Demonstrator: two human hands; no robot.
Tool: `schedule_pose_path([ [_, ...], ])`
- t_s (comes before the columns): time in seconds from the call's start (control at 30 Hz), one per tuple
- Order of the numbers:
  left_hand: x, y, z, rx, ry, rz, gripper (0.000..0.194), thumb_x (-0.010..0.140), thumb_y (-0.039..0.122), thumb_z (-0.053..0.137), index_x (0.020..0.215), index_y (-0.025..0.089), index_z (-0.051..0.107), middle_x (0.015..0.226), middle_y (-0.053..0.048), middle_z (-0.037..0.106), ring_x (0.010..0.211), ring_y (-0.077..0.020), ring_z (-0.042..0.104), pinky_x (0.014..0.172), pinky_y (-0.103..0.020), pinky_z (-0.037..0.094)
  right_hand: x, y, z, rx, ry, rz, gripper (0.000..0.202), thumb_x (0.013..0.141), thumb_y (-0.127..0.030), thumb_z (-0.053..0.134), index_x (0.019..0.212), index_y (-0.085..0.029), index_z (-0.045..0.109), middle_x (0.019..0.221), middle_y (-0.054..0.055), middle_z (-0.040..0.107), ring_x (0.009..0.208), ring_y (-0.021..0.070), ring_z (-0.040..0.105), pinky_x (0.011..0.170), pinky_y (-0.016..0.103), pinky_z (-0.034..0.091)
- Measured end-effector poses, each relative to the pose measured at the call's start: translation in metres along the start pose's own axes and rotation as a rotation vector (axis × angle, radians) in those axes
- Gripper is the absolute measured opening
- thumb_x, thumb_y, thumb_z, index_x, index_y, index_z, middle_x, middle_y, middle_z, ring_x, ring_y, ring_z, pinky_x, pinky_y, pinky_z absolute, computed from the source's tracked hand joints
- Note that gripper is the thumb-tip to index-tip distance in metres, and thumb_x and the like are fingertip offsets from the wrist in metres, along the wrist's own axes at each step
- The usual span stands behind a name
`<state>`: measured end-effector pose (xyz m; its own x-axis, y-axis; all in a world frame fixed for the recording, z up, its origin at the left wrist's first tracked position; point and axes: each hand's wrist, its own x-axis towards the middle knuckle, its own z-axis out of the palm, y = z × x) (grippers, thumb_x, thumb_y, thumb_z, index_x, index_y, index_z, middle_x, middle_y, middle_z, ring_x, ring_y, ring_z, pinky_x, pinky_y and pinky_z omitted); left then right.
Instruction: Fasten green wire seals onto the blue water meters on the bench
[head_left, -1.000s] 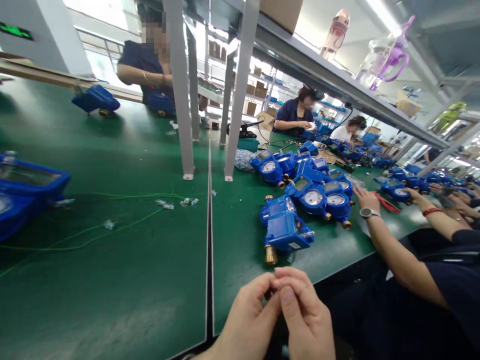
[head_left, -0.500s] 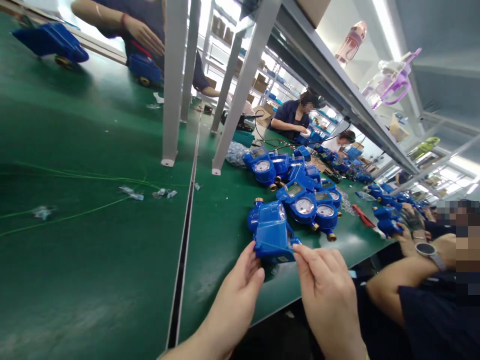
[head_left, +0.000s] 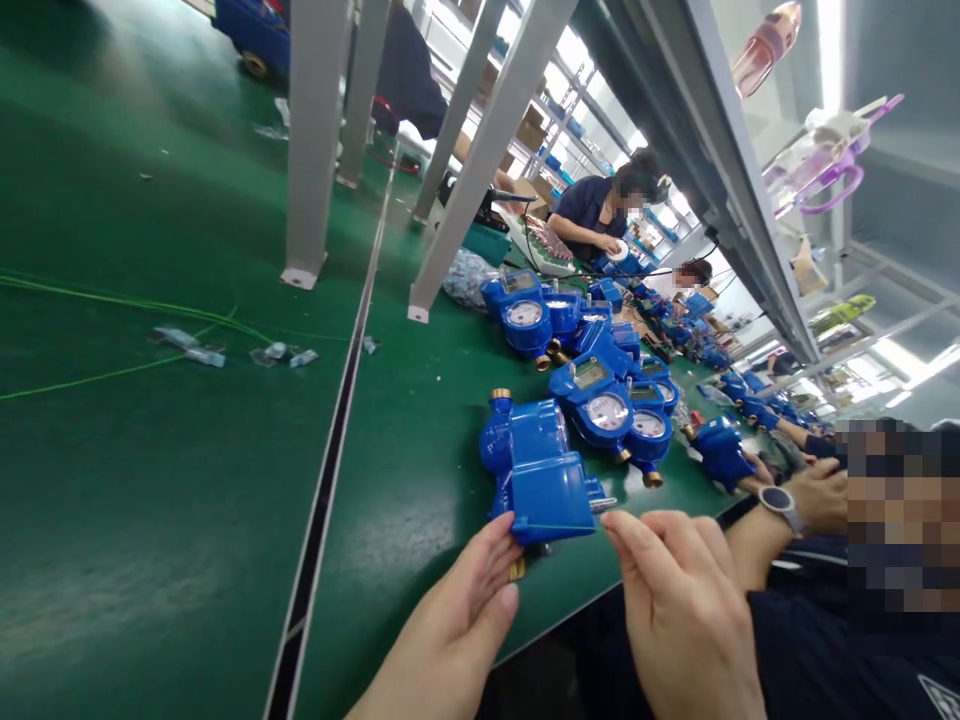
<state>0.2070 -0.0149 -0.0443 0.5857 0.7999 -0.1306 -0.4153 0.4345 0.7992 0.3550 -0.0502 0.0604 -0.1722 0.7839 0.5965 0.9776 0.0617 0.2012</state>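
Observation:
A blue meter (head_left: 551, 495) with brass ends lies on its side on the green table, near the front edge. My left hand (head_left: 457, 610) has its fingers against the meter's lower left corner, the thumb apart from them. A thin green wire (head_left: 559, 527) runs across the meter's near face to the right. My right hand (head_left: 675, 590) is closed in a pinch at the wire's right end, just right of the meter. Behind the meter, several blue meters (head_left: 606, 410) with round dials stand close together.
Grey metal posts (head_left: 307, 150) rise from the table (head_left: 187, 520), which has a dark slot across it. Green wires with small plastic bits (head_left: 202, 355) lie at left. A person's watch-wearing arm (head_left: 780, 505) is close at right, beside another blue meter (head_left: 721, 452).
The view has shifted and tilted. My right hand has drawn slightly away from the held meter, which has turned. At right, the neighbour's hand and meter have come nearer.

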Motion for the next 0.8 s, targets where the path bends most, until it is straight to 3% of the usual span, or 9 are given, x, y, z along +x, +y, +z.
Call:
schedule_pose_path([
  [0.53,-0.001,0.002,0.000,0.030,0.007,0.006,0.056,0.087,0.037,0.050,0.137,0.018,0.034,0.142,-0.013,0.040,0.128,-0.0243,0.041,0.113,-0.044,0.026,0.008,-0.001,0.004,-0.019,-0.120,-0.047,0.015,0.088,-0.016,0.052,0.096,-0.018,0.065,0.078,0.005,0.059,0.070,0.0190,0.044,0.069,0.034,0.038],
  [0.67,0.001,0.003,-0.003,0.166,0.108,0.066,0.053,0.089,0.038,0.046,0.137,0.022,0.032,0.136,-0.010,0.047,0.123,-0.0227,0.047,0.109,-0.042,0.032,0.006,-0.011,0.013,0.044,-0.206,-0.022,0.018,0.088,-0.014,0.051,0.100,-0.018,0.063,0.080,0.006,0.058,0.073,0.0201,0.046,0.068,0.035,0.040],
  [0.8,0.008,0.010,-0.010,0.411,0.271,0.123,0.047,0.089,0.035,0.043,0.133,0.018,0.039,0.115,-0.011,0.059,0.102,-0.0228,0.059,0.097,-0.041,0.043,-0.001,-0.029,0.028,0.067,-0.243,-0.037,0.024,0.087,-0.011,0.047,0.104,-0.016,0.063,0.082,0.008,0.057,0.078,0.0228,0.048,0.072,0.039,0.045],
])
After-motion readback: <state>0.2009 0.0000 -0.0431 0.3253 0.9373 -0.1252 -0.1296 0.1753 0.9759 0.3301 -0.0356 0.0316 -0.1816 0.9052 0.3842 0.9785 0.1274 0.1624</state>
